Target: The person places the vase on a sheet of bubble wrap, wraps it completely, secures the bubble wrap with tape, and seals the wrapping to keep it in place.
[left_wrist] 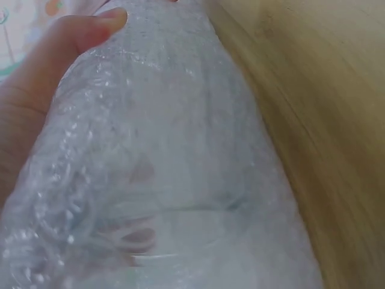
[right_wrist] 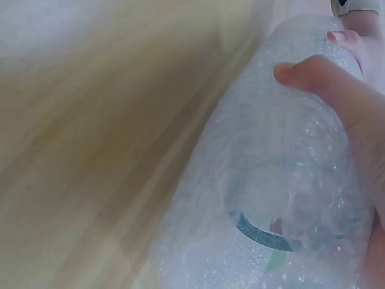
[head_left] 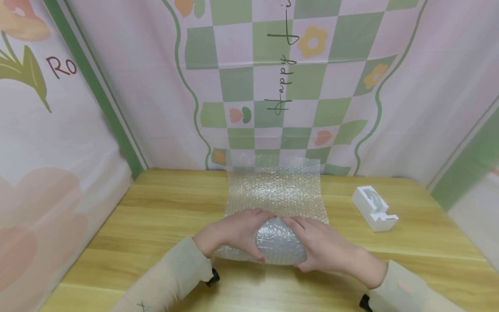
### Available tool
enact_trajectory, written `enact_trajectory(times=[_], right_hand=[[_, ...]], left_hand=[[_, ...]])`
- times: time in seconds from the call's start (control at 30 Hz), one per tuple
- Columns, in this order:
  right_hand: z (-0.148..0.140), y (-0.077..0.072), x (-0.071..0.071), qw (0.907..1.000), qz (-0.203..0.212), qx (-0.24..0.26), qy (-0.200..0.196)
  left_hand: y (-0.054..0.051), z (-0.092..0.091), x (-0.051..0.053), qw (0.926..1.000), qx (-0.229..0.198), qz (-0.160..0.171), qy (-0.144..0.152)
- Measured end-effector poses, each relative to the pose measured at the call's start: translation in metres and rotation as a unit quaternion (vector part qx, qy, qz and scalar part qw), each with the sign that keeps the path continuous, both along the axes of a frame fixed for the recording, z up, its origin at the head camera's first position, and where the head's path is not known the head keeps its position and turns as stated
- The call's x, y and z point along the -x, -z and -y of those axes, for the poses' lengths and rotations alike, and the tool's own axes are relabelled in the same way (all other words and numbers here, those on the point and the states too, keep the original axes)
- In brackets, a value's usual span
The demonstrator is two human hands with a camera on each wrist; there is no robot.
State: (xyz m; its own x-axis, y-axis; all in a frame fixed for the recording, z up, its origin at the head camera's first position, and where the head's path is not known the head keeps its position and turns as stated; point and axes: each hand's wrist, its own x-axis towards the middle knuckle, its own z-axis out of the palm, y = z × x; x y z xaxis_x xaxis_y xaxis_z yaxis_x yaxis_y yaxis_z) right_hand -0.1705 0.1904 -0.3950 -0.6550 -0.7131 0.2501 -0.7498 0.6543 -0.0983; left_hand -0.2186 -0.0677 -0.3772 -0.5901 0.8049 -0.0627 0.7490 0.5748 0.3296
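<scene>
"Head view first: where was the thing being worked on?"

"A plump roll of clear, shiny bubble wrap (head_left: 280, 245) lay on the yellow-brown wooden table (head_left: 175, 195), around the middle of the table's width. From the right wrist, a curved, dark greenish rim (right_wrist: 261, 235) showed through the layers."

"And the grip?"

"Left hand (head_left: 242, 232) and right hand (head_left: 325, 246) were both clamped round the roll, fingers over its top, thumbs lower down."

"How was the rolling best done?"

"With even pressure, I judged: snug, never crushing, since whatever was inside looked breakable. The loose, flat bubble-wrap sheet (head_left: 273, 190) ran to the table's far edge, so the roll needed to sit square to it."

"Farther out?"

"A white, block-shaped tape dispenser (head_left: 368, 212) stood toward the table's right side, and a green-and-white checked cloth (head_left: 270, 82) hung behind the table."
</scene>
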Motion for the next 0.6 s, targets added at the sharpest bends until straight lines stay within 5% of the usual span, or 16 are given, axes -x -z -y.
enact_trajectory(times=[0.4,0.6], right_hand=[[0.0019,-0.0068,0.0022,0.9995,0.020,-0.023,0.000],[0.0031,-0.0069,0.0025,0.9994,0.022,-0.026,0.003]], left_hand=[[-0.0004,0.0018,0.0044,0.9994,-0.017,0.029,-0.001],[0.0042,0.0048,0.0032,0.9998,-0.016,-0.009,-0.005]])
